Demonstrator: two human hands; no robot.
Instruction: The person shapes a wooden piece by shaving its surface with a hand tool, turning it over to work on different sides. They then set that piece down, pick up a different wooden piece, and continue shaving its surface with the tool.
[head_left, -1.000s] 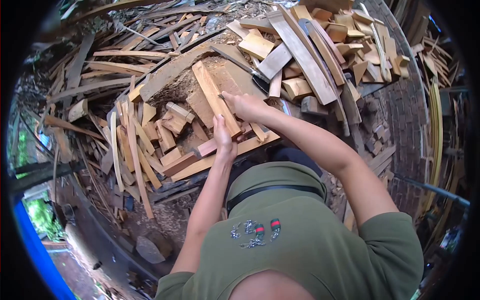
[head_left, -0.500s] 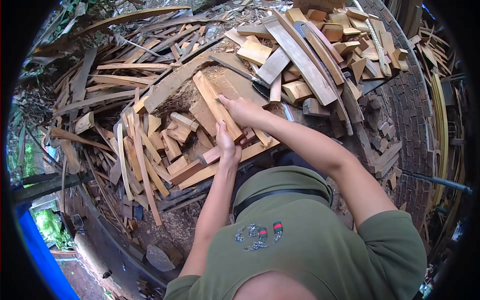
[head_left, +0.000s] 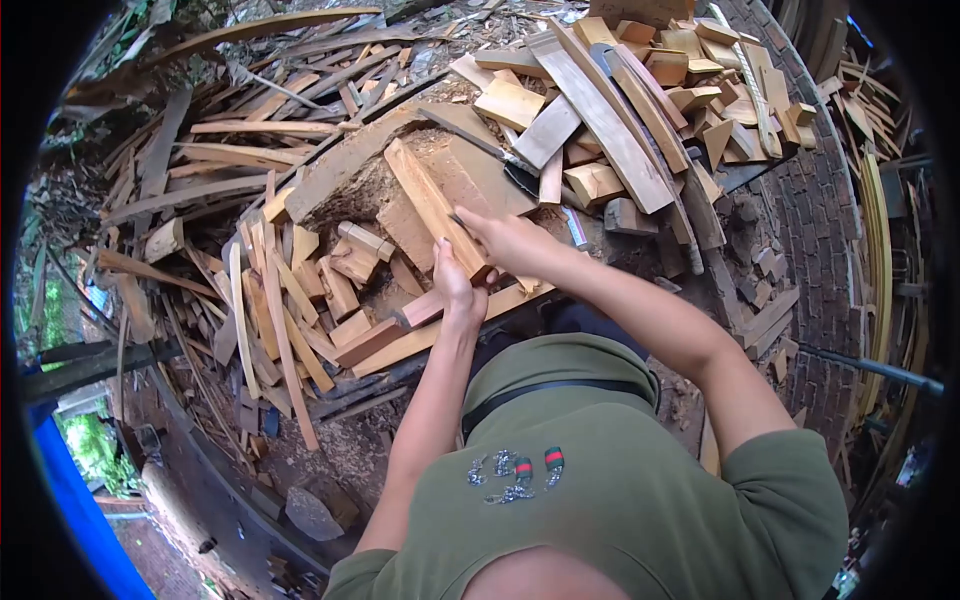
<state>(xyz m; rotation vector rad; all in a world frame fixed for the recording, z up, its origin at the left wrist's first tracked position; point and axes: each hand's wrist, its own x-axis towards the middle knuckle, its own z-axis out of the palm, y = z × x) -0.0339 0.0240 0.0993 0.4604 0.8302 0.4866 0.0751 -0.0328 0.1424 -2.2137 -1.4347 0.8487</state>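
Note:
A squared length of wood (head_left: 430, 195) lies slanted over the worn work block, its far end resting toward the back. My left hand (head_left: 456, 278) is wrapped around its near end from the left side. Over the right edge of the wood, my right hand (head_left: 505, 242) is closed, fingers curled. A small dark tip pokes out of the right hand against the wood; the rest of that object is hidden, so its kind cannot be made out. Beneath lies the thick work block (head_left: 340, 170) with a rough, hollowed face and sawdust.
Short wood offcuts (head_left: 340, 285) lie left of my hands. A heap of cut blocks and planks (head_left: 600, 110) fills the back right. Long thin strips (head_left: 270, 130) are piled at the back left. A dark-handled blade (head_left: 465, 130) rests beyond the work block.
My right hand has slid down along the wood toward my body, the dark tip moving with it. The left hand keeps its hold, and the wood has barely shifted.

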